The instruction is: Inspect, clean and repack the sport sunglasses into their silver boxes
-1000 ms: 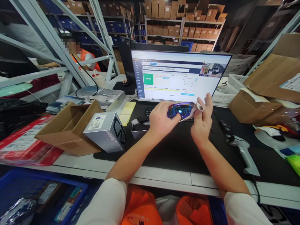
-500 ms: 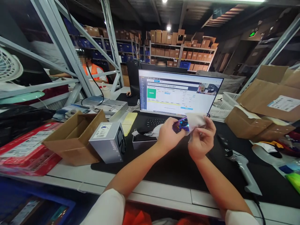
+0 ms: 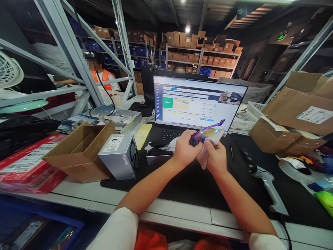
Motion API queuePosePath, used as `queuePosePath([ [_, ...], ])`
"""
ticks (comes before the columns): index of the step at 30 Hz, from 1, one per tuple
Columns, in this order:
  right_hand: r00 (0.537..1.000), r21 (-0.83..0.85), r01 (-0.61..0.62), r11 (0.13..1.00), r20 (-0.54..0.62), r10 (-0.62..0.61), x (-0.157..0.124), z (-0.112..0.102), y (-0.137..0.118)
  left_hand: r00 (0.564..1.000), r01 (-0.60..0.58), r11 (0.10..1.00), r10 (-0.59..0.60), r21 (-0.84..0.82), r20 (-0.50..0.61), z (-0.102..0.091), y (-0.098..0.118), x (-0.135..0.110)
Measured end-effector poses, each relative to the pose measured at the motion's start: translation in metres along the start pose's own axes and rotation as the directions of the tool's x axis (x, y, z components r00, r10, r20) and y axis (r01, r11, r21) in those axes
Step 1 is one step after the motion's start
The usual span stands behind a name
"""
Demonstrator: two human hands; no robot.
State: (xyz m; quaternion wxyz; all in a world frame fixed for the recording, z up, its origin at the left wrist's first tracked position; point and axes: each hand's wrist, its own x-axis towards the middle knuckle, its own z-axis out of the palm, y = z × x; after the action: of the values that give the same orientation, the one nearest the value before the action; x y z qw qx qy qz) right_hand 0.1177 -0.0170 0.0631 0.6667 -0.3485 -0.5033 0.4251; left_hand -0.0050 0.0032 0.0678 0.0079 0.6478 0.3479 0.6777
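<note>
My left hand grips a pair of sunglasses with shiny purple-blue lenses, held above the black desk mat in front of the monitor. My right hand is closed on a white cloth that is pressed against the lens. Just left of my hands lies an open dark box with white wrapping in it. A grey product box stands further left.
An open cardboard box and a red flat package lie at the left. A handheld scanner rests on the mat at the right, with large cardboard boxes behind it. A person in an orange vest sits beyond the metal racking.
The head camera has tilted up. My right hand has moved down and closed the cloth round the lens, and the glasses have turned edge-on with one arm pointing up right.
</note>
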Motion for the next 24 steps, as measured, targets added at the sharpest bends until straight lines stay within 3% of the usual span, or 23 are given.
queuePosePath([
  [5,0.999,-0.039,-0.011,0.999,0.040,0.013,0.003,0.000,0.008,0.997,-0.018,1.000,0.016,0.025,0.076,-0.001,-0.001,0.002],
  [10,1.000,0.134,-0.008,0.991,-0.007,0.009,0.009,-0.007,-0.018,0.984,-0.018,1.000,0.014,0.018,0.179,0.000,0.000,-0.001],
  [13,0.997,0.177,-0.079,0.981,0.002,0.080,0.005,-0.007,-0.024,0.987,-0.051,0.998,0.047,0.021,0.155,-0.002,-0.001,-0.001],
  [18,0.996,0.105,-0.073,0.992,-0.052,0.078,-0.002,0.007,0.003,0.990,-0.052,0.999,0.053,-0.010,0.130,-0.006,-0.007,0.002],
  [21,0.996,0.221,-0.088,0.971,0.003,0.090,0.004,0.007,0.002,0.989,0.006,1.000,-0.005,-0.004,0.146,-0.004,-0.008,0.001],
  [24,0.994,0.324,-0.103,0.940,-0.002,0.110,0.013,-0.001,-0.013,0.981,0.056,0.998,-0.053,-0.014,0.188,0.000,-0.011,-0.001],
])
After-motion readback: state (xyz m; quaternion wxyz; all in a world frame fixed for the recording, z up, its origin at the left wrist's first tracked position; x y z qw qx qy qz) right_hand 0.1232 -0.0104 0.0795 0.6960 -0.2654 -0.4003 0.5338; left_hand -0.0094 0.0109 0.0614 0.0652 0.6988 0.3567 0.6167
